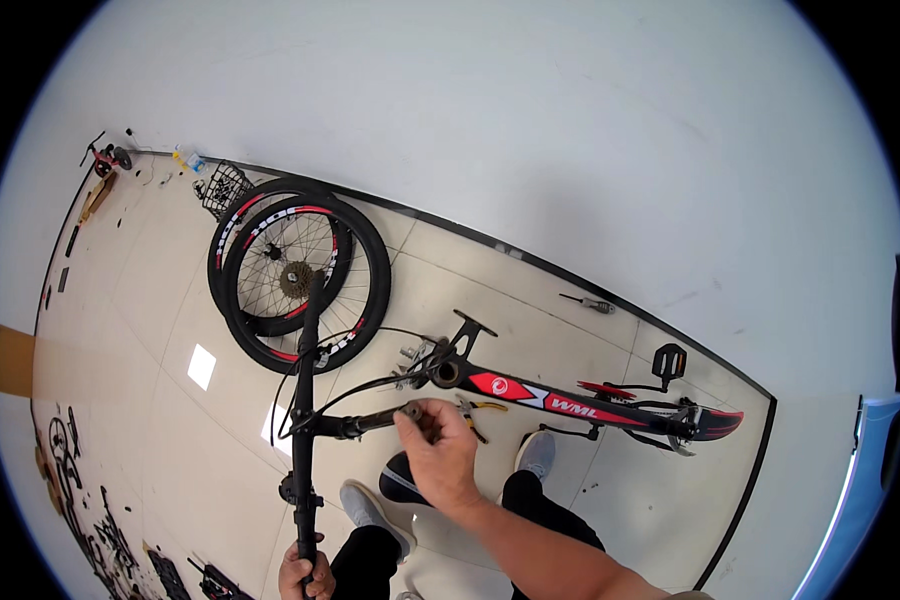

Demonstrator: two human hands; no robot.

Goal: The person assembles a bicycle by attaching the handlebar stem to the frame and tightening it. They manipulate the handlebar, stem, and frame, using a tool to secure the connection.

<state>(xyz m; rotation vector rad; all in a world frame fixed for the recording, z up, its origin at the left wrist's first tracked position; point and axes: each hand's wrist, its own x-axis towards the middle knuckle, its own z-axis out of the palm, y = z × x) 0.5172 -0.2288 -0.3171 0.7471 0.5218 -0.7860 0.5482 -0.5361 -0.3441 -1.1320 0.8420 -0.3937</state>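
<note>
A black bicycle handlebar [305,450] runs lengthwise in front of me, cables looping from it toward the bike frame. My left hand [307,572] is wrapped round its near end. The handlebar's stem [355,425] points right, and my right hand [440,450] is closed at the stem's free end, fingers pinched; a small round dark part shows at the fingertips. Just beyond that hand is the open head tube [447,374] of the black and red bicycle frame [550,398], apart from the stem. A dark saddle [402,482] shows beneath my right wrist.
Two wheels [370,250] lie overlapped on the tiles at far left, beside a wire basket [225,188]. Pliers with yellow handles [478,412] rest near the frame. By the wall lies a screwdriver [590,303]. A pedal [668,366] sticks up. Several dark parts [115,540] line the left edge.
</note>
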